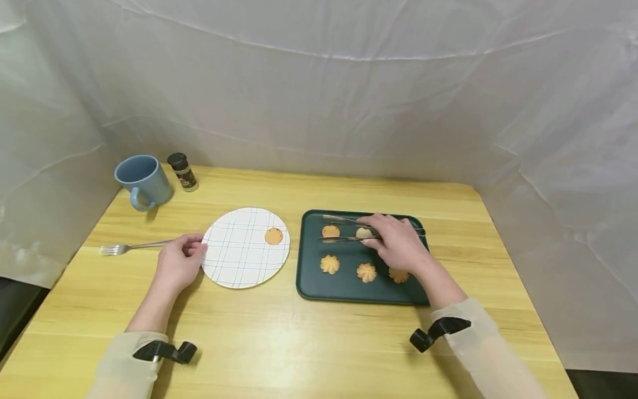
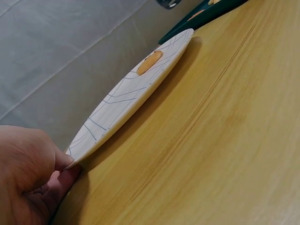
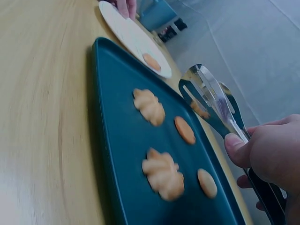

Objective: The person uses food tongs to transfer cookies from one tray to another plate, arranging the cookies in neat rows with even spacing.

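My left hand (image 1: 181,261) pinches the near-left rim of a white plate (image 1: 236,252) with blue grid lines, thumb on top and fingers below. One round cookie (image 1: 273,236) lies toward the plate's right side. Over the dark green tray (image 1: 311,280), my right hand (image 1: 399,242) grips metal tongs (image 3: 213,96) with slotted heads. Their jaws stand apart, pointing left, with no cookie clamped in them. Below the tongs are round cookies (image 3: 185,130) in the back row. Ridged cookies (image 1: 329,264) form the front row, one of them partly hidden by my right wrist.
A fork (image 1: 122,249) lies left of the plate, its handle end reaching my left hand. At the back left stand a blue mug (image 1: 152,183) and a black-capped spice jar (image 1: 184,174). Pale cloth (image 1: 319,111) hangs behind and beside the wooden table (image 1: 279,349).
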The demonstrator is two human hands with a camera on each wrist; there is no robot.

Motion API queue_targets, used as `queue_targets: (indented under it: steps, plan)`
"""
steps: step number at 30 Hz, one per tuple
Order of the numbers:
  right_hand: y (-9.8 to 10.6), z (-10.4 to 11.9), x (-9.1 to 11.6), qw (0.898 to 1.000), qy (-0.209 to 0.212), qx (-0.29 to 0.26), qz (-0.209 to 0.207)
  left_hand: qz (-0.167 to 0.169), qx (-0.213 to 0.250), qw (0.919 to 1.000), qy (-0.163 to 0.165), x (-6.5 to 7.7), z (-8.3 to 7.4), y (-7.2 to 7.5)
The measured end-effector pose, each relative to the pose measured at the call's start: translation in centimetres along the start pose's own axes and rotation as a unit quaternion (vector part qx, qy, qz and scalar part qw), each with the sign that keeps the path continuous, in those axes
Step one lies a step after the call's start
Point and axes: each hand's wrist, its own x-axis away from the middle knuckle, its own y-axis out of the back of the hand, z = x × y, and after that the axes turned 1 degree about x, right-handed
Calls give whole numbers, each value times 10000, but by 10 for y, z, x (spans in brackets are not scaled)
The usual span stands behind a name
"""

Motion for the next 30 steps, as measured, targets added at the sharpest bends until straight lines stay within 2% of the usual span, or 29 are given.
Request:
queue_targets:
  steps: [6, 17, 30]
  plan:
    - [5, -20, 15, 9996, -250, -10, -110, -4, 5, 10000, -70, 0, 0, -1]
    - [11, -44, 31, 9983, -573, 65, -121, 89, 60, 9999, 31, -1, -1, -4]
    - [5, -64, 37, 9972, -728, 120, -77, 55, 84, 9999, 47, -1, -4, -1]
